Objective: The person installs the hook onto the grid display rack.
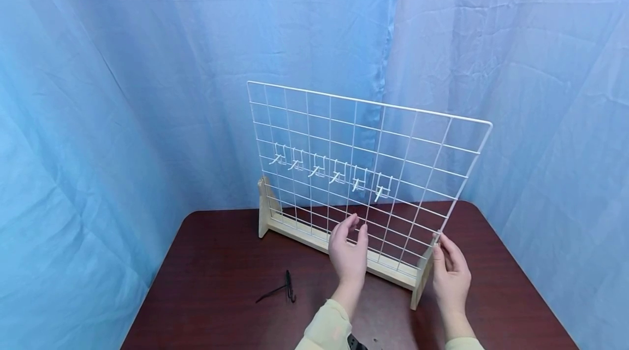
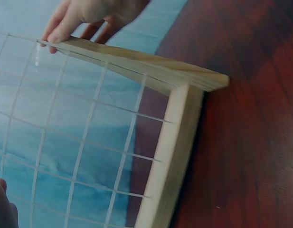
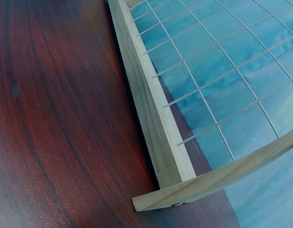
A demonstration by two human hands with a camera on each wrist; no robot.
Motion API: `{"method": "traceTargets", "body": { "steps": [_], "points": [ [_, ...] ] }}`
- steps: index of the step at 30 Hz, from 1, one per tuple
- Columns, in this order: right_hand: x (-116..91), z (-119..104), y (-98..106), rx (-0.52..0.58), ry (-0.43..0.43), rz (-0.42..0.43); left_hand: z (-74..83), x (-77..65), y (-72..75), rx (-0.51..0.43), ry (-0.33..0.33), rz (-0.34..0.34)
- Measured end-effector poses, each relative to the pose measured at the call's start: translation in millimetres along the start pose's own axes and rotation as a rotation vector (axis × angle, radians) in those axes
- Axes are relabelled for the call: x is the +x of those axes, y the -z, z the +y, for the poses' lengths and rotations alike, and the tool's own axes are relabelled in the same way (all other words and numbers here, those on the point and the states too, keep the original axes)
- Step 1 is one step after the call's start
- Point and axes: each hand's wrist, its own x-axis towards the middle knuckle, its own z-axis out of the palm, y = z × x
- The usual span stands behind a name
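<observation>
A white wire grid panel (image 1: 344, 101) stands upright in a pale wooden stand (image 1: 393, 272) on the table. Several white hooks (image 1: 338, 175) hang in a row across its middle. My left hand (image 1: 349, 249) is in front of the lower grid, fingers loosely bent and thumb apart, with nothing in it. At the panel's right edge, my right hand (image 1: 452, 273) pinches the top of the stand's end piece (image 1: 423, 273) where it meets the wire. The left wrist view shows the right-hand fingers (image 2: 65, 28) gripping that wooden tip (image 2: 82, 43).
A small black hooked piece with a thin arm (image 1: 288, 287) lies on the dark red wooden table (image 1: 206, 284), left of my left hand. The stand's other end piece (image 1: 263, 208) is at the far left. Blue curtains (image 1: 172, 66) hang behind and on both sides.
</observation>
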Motion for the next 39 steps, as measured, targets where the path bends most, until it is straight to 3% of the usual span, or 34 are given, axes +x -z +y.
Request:
{"method": "traceTargets", "body": {
  "steps": [10, 27, 33, 39],
  "points": [
    [-0.6, 0.7, 0.7, 0.006, -0.001, 0.001, -24.4, -12.9, 15.9, 0.059, -0.034, -0.066],
    [-1.5, -0.7, -0.3, 0.002, -0.019, 0.003, -63.6, -35.9, 48.7, 0.147, 0.014, -0.069],
    [-0.7, -1.6, -0.4, -0.012, -0.023, 0.003, -79.4, -39.5, 62.7, 0.197, 0.041, -0.044],
    [-0.5, -1.9, -0.2, -0.006, -0.013, 0.003, -94.3, -41.2, 80.1, 0.235, 0.025, 0.032]
  ]
}}
